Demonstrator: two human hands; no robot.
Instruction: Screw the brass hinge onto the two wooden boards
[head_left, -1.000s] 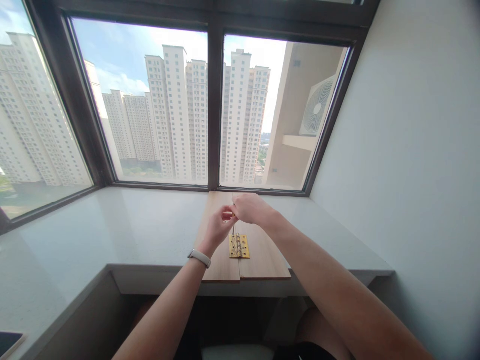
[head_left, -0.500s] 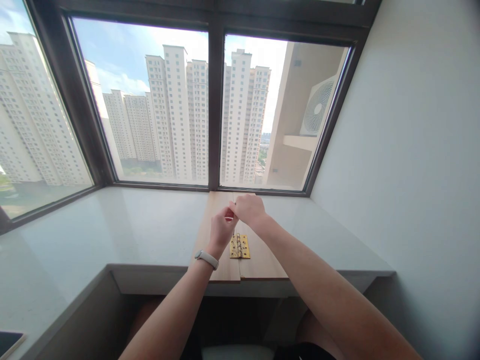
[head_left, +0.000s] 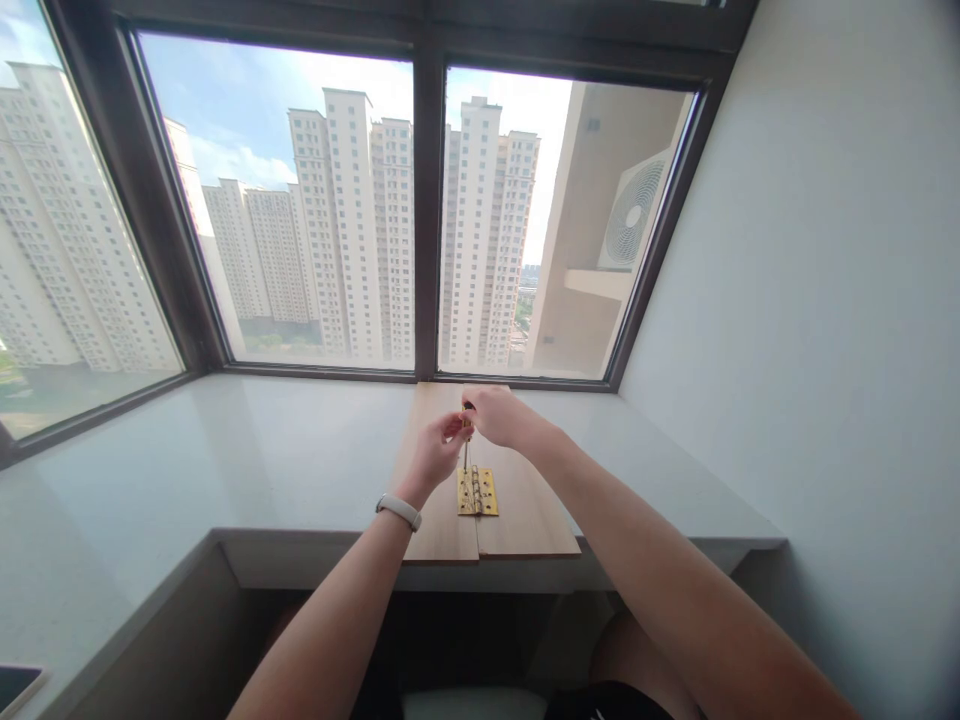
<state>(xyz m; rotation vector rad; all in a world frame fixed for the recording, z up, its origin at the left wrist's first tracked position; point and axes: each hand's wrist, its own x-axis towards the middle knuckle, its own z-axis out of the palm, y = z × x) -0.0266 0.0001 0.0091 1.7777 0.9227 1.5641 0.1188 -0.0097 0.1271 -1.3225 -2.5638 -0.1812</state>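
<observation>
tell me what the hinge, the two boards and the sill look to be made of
Hinge: metal, likely brass or plated, judging by its shiny golden surface. Left board and right board: apparently wood or laminate, low sheen, from their pale tan, faintly grained faces. Sill: perhaps stone or composite, smooth and glossy, since it reflects window light.

Two wooden boards (head_left: 525,515) lie on a white ledge (head_left: 300,450).

A brass-coloured hinge (head_left: 478,492) lies open across the seam of two pale wooden boards (head_left: 527,522), nearer their front edge; a thin-shafted screwdriver (head_left: 466,456) stands at the hinge's far left corner, tip apparently touching.
</observation>
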